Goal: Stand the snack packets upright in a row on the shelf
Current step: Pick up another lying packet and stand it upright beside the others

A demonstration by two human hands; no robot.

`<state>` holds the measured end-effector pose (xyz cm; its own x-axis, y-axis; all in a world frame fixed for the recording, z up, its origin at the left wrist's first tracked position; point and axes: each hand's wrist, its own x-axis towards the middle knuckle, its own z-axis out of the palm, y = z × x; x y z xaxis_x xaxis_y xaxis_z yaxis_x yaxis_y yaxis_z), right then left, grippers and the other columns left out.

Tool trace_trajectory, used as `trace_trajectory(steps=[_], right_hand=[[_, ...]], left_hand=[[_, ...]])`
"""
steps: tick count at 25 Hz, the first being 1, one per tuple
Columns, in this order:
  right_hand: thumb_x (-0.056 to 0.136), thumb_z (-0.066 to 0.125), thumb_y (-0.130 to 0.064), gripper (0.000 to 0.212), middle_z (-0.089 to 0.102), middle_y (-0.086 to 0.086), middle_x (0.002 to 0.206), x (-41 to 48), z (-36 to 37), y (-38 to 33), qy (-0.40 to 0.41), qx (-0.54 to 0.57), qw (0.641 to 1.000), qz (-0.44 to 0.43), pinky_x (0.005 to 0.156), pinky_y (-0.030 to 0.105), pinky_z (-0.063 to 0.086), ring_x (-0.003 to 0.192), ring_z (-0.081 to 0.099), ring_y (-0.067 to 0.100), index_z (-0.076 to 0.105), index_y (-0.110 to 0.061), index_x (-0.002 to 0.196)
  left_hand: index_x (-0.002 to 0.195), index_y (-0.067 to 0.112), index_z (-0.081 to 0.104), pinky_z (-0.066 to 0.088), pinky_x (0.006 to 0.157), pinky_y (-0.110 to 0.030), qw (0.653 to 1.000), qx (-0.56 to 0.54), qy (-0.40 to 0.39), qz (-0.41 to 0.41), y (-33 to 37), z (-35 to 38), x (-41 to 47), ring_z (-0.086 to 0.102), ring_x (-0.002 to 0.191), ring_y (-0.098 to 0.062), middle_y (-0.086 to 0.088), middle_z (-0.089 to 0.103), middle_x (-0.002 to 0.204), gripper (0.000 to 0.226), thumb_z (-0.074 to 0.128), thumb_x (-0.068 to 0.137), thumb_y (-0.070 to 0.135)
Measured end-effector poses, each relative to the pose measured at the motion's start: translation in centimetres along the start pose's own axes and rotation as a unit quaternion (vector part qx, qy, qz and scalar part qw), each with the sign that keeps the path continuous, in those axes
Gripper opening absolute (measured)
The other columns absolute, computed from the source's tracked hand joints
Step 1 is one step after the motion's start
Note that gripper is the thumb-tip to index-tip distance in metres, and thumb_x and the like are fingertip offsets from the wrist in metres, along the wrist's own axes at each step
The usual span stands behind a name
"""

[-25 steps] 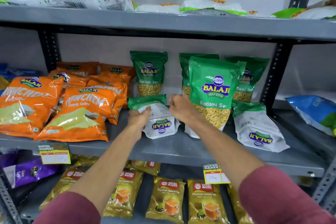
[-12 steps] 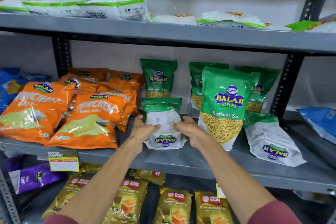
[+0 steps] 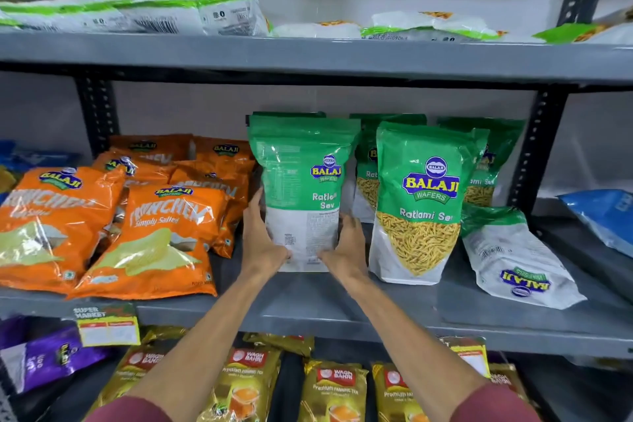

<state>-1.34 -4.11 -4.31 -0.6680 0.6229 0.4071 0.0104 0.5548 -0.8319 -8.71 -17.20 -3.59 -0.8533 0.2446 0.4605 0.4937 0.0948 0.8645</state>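
Note:
A green and white Ratlami Sev packet [image 3: 303, 188] stands upright on the grey middle shelf [image 3: 342, 308], turned partly sideways. My left hand [image 3: 260, 236] grips its lower left edge and my right hand [image 3: 346, 243] its lower right edge. Right of it another sev packet [image 3: 421, 202] stands upright, facing front. Behind these, more green packets [image 3: 493, 161] stand against the back wall. One sev packet [image 3: 513, 257] lies flat, back side up, at the right of the shelf.
Orange chips packets [image 3: 161, 233] lie piled on the left of the same shelf. A blue packet [image 3: 603, 216] lies at far right. Black uprights [image 3: 537, 147] frame the bay. White and green packets [image 3: 178, 0] fill the top shelf; gold tea packets [image 3: 335, 390] lie below.
Both hands have raised the packet from lying flat, back side up, to standing upright. The camera has moved closer to the shelf.

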Motion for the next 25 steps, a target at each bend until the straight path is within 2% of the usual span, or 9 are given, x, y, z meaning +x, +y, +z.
trace_trajectory(steps=[3,5,7,9,12,16,19,22,25], right_hand=[[0.071,0.070,0.008,0.054,0.043,0.003,0.111,0.1,0.7,1.0,-0.005,-0.039,0.999,-0.005,0.096,0.041,0.052,0.092,0.048,0.015,0.053,-0.006,0.120],[0.072,0.076,0.002,0.058,0.042,0.003,0.114,0.4,0.5,1.3,-0.026,-0.041,0.999,-0.010,0.095,0.037,0.050,0.092,0.046,0.013,0.049,-0.009,0.122],[0.072,0.082,-0.006,0.065,0.043,0.004,0.121,0.2,0.4,1.3,-0.030,-0.047,0.998,-0.016,0.094,0.035,0.049,0.098,0.047,0.013,0.043,-0.014,0.123],[0.070,0.084,-0.016,0.073,0.042,0.003,0.127,-0.7,0.9,1.0,-0.011,-0.072,0.996,-0.046,0.093,0.039,0.051,0.110,0.049,0.018,0.037,-0.016,0.128],[0.073,0.080,-0.030,0.076,0.042,0.000,0.124,-3.0,1.9,0.0,-0.003,-0.132,0.984,-0.120,0.084,0.039,0.055,0.112,0.050,0.021,0.037,-0.018,0.134],[0.076,0.071,-0.018,0.060,0.050,0.003,0.118,-5.3,3.3,-1.8,-0.144,-0.077,0.966,-0.203,0.080,0.043,0.056,0.104,0.057,0.022,0.038,-0.018,0.126],[0.082,0.062,-0.022,0.037,0.063,0.004,0.105,-4.9,4.0,-2.5,-0.217,-0.053,0.945,-0.239,0.078,0.044,0.055,0.091,0.061,0.021,0.054,-0.017,0.117],[0.090,0.060,-0.020,0.030,0.063,-0.001,0.113,-4.2,3.2,-1.9,-0.040,0.004,0.968,-0.247,0.088,0.029,0.053,0.101,0.061,0.014,0.067,-0.022,0.119],[0.093,0.059,-0.012,0.046,0.044,0.000,0.131,-2.1,2.1,-0.9,0.099,0.061,0.980,-0.161,0.104,0.017,0.038,0.124,0.046,0.012,0.049,-0.022,0.136]], left_hand=[[0.154,0.021,0.022,0.035,0.103,-0.014,0.999,0.036,-0.017,0.020,-0.4,0.4,0.3,0.033,0.122,0.001,-0.001,0.037,0.139,0.121,0.077,0.054,-0.018],[0.153,0.023,0.022,0.034,0.105,-0.022,0.998,0.061,0.000,0.005,-0.4,0.4,0.0,0.034,0.127,-0.008,-0.006,0.032,0.144,0.116,0.079,0.058,-0.012],[0.144,0.025,0.031,0.039,0.102,-0.030,0.991,0.105,0.082,0.015,-0.6,0.7,-0.9,0.039,0.127,-0.022,-0.007,0.032,0.139,0.096,0.082,0.065,0.002],[0.126,0.027,0.043,0.052,0.093,-0.039,0.988,0.071,0.123,0.057,-0.5,1.2,-2.0,0.051,0.112,-0.024,-0.004,0.044,0.123,0.062,0.079,0.075,0.023],[0.120,0.029,0.047,0.057,0.084,-0.036,0.996,-0.027,0.048,0.066,-0.2,1.4,-2.9,0.060,0.104,-0.015,0.004,0.055,0.115,0.043,0.067,0.085,0.044],[0.130,0.027,0.043,0.051,0.088,-0.020,0.996,-0.089,0.020,0.019,-0.4,-0.2,-1.5,0.061,0.108,-0.001,0.013,0.060,0.117,0.056,0.066,0.086,0.050],[0.118,0.019,0.054,0.055,0.086,-0.028,0.993,-0.118,0.013,-0.021,-1.9,-1.8,0.8,0.069,0.105,-0.019,-0.001,0.071,0.107,0.029,0.063,0.094,0.033],[0.104,0.018,0.068,0.052,0.097,-0.040,0.995,-0.090,0.008,-0.033,-2.5,-2.4,2.6,0.066,0.105,-0.016,-0.003,0.072,0.108,0.019,0.052,0.100,0.028],[0.115,0.018,0.069,0.051,0.092,-0.031,0.991,-0.095,0.011,-0.094,-2.0,-2.1,4.6,0.061,0.098,-0.009,0.005,0.069,0.109,0.030,0.044,0.103,0.029]])
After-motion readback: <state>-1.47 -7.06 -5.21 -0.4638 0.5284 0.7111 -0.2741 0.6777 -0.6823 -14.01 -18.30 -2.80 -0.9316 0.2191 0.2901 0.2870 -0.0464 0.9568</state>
